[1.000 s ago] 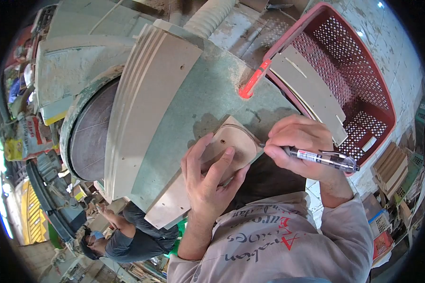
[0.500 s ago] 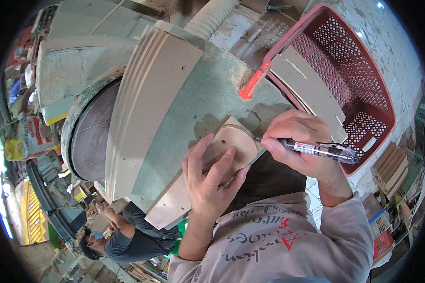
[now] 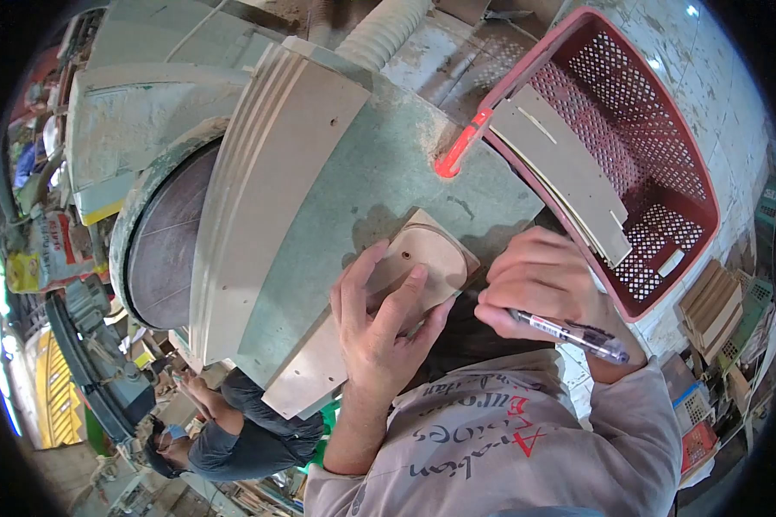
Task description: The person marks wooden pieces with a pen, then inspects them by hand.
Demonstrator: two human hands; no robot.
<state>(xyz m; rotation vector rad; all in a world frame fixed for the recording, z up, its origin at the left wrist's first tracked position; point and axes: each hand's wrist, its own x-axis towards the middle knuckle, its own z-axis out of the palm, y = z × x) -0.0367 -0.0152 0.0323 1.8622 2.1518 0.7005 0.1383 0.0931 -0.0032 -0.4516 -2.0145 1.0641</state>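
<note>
My left hand [image 3: 381, 326] presses down and grips a round-ended wooden piece [image 3: 441, 261] with a small hole in it. This piece lies on top of a longer wooden board [image 3: 312, 372], whose corner shows past the curved end. Both rest at the edge of a green machine table [image 3: 379, 164]. In my right hand [image 3: 539, 280] is a pen [image 3: 571, 334] with a clear barrel, pointing back toward my wrist area. That hand hovers just right of the wood, apart from it; the pen's tip is hidden by my fingers.
A stack of curved wooden boards [image 3: 276, 164] lies on the table beside a sanding disc [image 3: 174, 233]. A red basket [image 3: 707, 194] with flat boards [image 3: 560, 159] stands at the right. A red handle [image 3: 462, 146] sticks up at the table's edge. Another person [image 3: 241, 435] works at lower left.
My right hand has drawn the pen away from the rounded end, a little right and down, and the pen has tilted. My left hand stays on the wood.
</note>
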